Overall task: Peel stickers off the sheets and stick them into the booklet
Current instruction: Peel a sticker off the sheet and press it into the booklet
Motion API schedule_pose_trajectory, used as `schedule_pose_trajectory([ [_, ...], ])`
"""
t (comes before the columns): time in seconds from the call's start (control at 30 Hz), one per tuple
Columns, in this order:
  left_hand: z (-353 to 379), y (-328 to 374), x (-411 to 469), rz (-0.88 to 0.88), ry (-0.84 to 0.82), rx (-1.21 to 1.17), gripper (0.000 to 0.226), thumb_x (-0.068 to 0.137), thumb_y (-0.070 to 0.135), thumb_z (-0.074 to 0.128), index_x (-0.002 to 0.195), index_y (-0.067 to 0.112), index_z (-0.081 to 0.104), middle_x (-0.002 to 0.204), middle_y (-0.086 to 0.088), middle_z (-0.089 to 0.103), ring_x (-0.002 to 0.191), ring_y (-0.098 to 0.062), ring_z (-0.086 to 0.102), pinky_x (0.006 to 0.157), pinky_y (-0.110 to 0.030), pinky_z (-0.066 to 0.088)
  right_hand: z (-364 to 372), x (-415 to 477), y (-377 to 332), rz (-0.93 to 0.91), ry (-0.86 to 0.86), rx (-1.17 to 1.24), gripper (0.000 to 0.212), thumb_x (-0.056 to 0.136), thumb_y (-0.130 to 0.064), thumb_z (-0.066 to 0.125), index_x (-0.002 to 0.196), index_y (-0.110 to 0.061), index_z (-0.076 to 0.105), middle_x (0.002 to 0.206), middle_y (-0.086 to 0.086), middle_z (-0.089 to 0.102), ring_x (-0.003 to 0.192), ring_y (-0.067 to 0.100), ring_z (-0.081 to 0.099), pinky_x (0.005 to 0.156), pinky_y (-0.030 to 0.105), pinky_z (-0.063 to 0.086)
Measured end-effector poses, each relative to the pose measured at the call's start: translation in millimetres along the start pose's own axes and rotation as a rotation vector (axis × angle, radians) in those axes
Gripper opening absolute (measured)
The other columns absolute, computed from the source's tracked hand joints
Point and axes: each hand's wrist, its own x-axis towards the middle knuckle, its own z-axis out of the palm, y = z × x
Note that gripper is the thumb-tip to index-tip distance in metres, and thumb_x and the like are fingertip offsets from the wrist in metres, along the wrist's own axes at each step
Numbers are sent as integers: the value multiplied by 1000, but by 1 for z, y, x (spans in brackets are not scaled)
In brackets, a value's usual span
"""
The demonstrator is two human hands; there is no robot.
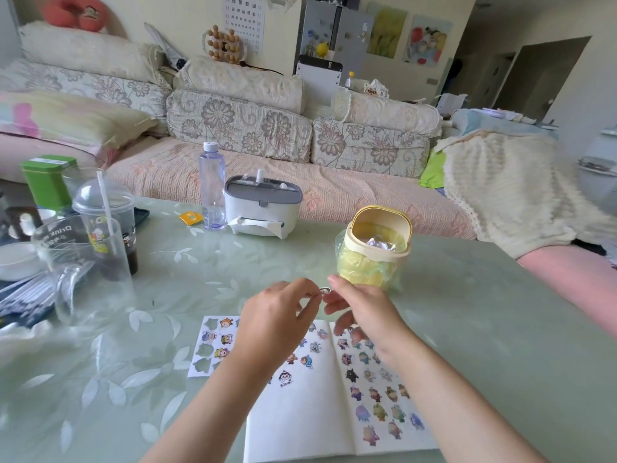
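Clear plastic cup [66, 252] reads "Drink"; over the open booklet [300, 422], left hand [273, 319] and right hand [364, 305] both pinch one tiny sticker [325, 290] between fingertips.

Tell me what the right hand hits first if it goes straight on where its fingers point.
The right hand would probably meet the left hand, just past the sticker they pinch.

Clutter on a green leaf-patterned table [467, 312] in front of a floral sofa [300, 182].
A small cream bin [374, 252] with a yellow liner stands mid-table. Behind it to the left sit a white tissue box [262, 205], with a clear bottle [212, 188] just beside it and an orange packet [190, 217] nearby. At the far left are a domed cup [107, 225] with a straw, a clear glass [83, 272] and a green tin [48, 182].
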Motion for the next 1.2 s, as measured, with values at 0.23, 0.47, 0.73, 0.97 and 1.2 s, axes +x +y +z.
schedule_pose_trajectory([
  [0.23, -8, -3, -15, 99, -30, 62, 18, 80, 28, 80, 90, 34, 66, 73, 18, 66, 66, 1, 61, 46, -24, 47, 2, -5, 8, 46, -102, 8, 25, 93, -29, 67, 94, -5, 72, 76, 0, 71, 57, 17, 60, 48, 25, 31],
  [0.47, -21, 13, -17, -533, -347, -445, 11, 95, 31, 62, 90, 26, 70, 80, 15, 75, 65, -2, 66, 49, -12, 43, -6, -5, 14, -80, -182, -139, 22, 100, -22, 55, 89, -13, 72, 79, -2, 72, 59, 17, 62, 45, 24, 35],
  [0.73, -17, 16, -17, -707, -425, -580, 16, 96, 17, 58, 86, 10, 69, 78, -2, 75, 60, -16, 59, 45, -14, 39, -12, -4, 18, -138, -225, -249, 23, 100, -22, 54, 93, -15, 75, 82, -4, 72, 58, 13, 62, 47, 16, 40],
  [0.97, -15, 5, -20, -533, -604, -383, 21, 100, 29, 52, 79, 30, 58, 77, 11, 68, 65, -11, 61, 61, -26, 47, -20, -4, 25, -194, -192, -350, 17, 94, -37, 62, 94, -29, 77, 91, -7, 75, 72, 8, 69, 66, 20, 51],
  [1.2, -15, 15, -23, -669, -362, -579, 17, 98, 21, 56, 86, 15, 66, 82, -2, 72, 61, -17, 61, 48, -17, 41, -15, -9, 25, -84, -214, -95, 18, 88, -33, 74, 86, -16, 75, 87, 2, 75, 63, 14, 65, 47, 25, 40],
])
